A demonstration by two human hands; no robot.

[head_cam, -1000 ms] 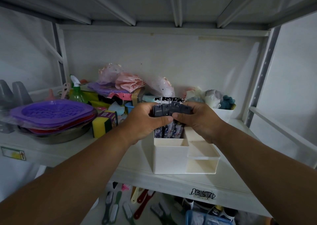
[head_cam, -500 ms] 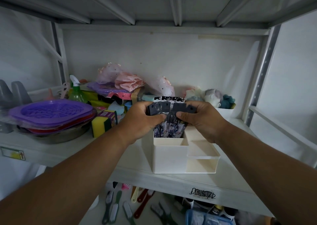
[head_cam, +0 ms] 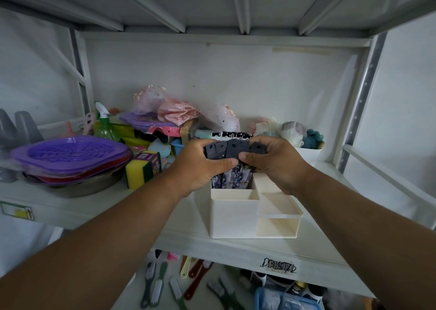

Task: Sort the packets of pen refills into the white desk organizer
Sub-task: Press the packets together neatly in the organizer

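Note:
A white desk organizer [head_cam: 233,217] stands on the shelf in front of me. Several packets of pen refills [head_cam: 227,150] with dark header cards stand fanned in its back left compartment. My left hand [head_cam: 200,168] grips the bunch from the left, thumb across the front. From the right, my right hand [head_cam: 276,163] holds the same bunch, fingers curled over the tops. The packets' printed lower ends [head_cam: 232,181] show inside the compartment. More packets [head_cam: 232,135] stick up just behind my hands.
A purple basket [head_cam: 68,152] on a metal bowl and a yellow-green sponge [head_cam: 141,168] lie to the left. Bags and a spray bottle [head_cam: 105,126] crowd the back. A small white bin [head_cam: 306,153] with toys stands at the right. Brushes [head_cam: 153,283] lie on the lower shelf.
Both hands have lowered slightly with the bunch, and the packets sit a little deeper in the compartment and are fanned wider.

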